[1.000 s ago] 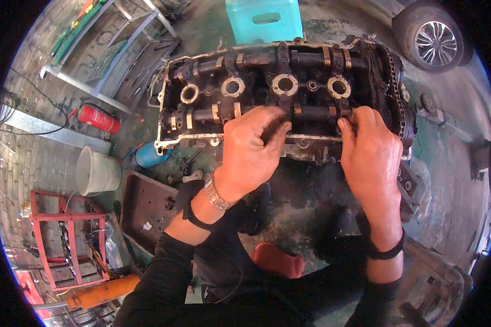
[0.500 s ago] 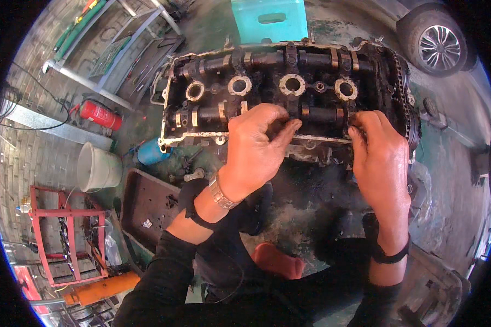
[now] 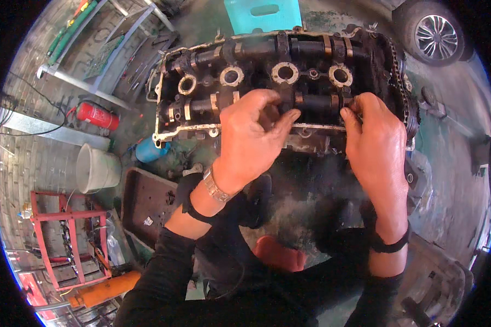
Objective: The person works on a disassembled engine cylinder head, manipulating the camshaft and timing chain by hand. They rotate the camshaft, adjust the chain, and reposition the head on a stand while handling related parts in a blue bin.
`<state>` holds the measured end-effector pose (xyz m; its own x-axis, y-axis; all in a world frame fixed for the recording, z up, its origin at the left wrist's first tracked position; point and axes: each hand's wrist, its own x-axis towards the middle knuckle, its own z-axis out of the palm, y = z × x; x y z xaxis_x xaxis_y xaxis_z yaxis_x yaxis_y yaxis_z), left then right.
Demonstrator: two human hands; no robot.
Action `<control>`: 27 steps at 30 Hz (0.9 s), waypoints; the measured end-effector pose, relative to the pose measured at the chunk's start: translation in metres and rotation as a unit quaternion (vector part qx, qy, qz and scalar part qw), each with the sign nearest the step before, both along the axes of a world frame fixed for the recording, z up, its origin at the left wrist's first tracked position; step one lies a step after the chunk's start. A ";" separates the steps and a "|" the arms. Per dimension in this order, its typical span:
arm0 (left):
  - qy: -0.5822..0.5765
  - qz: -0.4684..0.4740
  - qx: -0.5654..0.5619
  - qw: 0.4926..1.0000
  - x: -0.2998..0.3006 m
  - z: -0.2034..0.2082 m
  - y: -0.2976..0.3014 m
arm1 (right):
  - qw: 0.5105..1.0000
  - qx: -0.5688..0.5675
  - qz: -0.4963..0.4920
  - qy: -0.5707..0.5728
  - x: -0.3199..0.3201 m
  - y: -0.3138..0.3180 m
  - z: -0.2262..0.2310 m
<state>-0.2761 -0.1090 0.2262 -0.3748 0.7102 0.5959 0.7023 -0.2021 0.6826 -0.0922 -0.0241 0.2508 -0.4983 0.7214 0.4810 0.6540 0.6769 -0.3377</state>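
Observation:
An oily engine cylinder head (image 3: pixel 175 131) lies across the upper middle, its two camshafts (image 3: pixel 316 102) exposed and a timing chain (image 3: pixel 402 82) at its right end. My left hand (image 3: pixel 253 128), with a metal watch on the wrist, is curled over the middle of the near camshaft. Its thumb and fingers bend toward each other at a dark bearing cap; what they grip is hidden. Further right, my right hand (image 3: pixel 375 133) pinches at another bearing cap near the chain end. Its fingertips cover whatever is between them.
Beyond the cylinder head stands a turquoise plastic stool (image 3: pixel 263 22); a car wheel (image 3: pixel 435 35) is at the far right. On the left are a red fire extinguisher (image 3: pixel 97 115), a white bucket (image 3: pixel 98 168), a blue cylinder (image 3: pixel 151 150), a dark tray (image 3: pixel 147 203) and a red metal frame (image 3: pixel 73 234).
The whole scene has shifted slightly up and left in the picture. Both hands stay over the same spots on the near camshaft, with slight finger movement.

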 end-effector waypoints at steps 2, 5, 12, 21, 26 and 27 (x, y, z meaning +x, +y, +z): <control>-0.018 0.006 -0.011 1.000 -0.001 -0.001 0.001 | 1.000 0.001 0.004 0.008 0.000 0.000 0.000; -0.017 0.002 -0.028 0.999 -0.002 -0.001 0.002 | 1.000 -0.004 0.001 0.013 0.000 0.000 0.000; 0.049 -0.003 -0.003 0.999 -0.002 0.000 -0.001 | 0.999 0.020 0.019 0.043 0.001 0.001 0.000; -0.025 0.014 -0.033 0.999 -0.001 -0.001 0.000 | 0.999 0.020 0.022 0.045 0.000 0.000 0.002; 0.041 0.008 0.014 0.999 -0.005 -0.004 0.002 | 0.999 0.016 0.020 0.035 0.001 -0.003 0.004; 0.030 0.011 -0.001 0.999 -0.005 -0.004 0.003 | 0.999 0.019 0.025 0.039 0.000 -0.002 0.004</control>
<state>-0.2812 -0.1061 0.2218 -0.3538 0.7031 0.6168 0.7465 -0.1849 0.6391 -0.0918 -0.0264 0.2544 -0.4939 0.6761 0.5467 0.5914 0.7221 -0.3588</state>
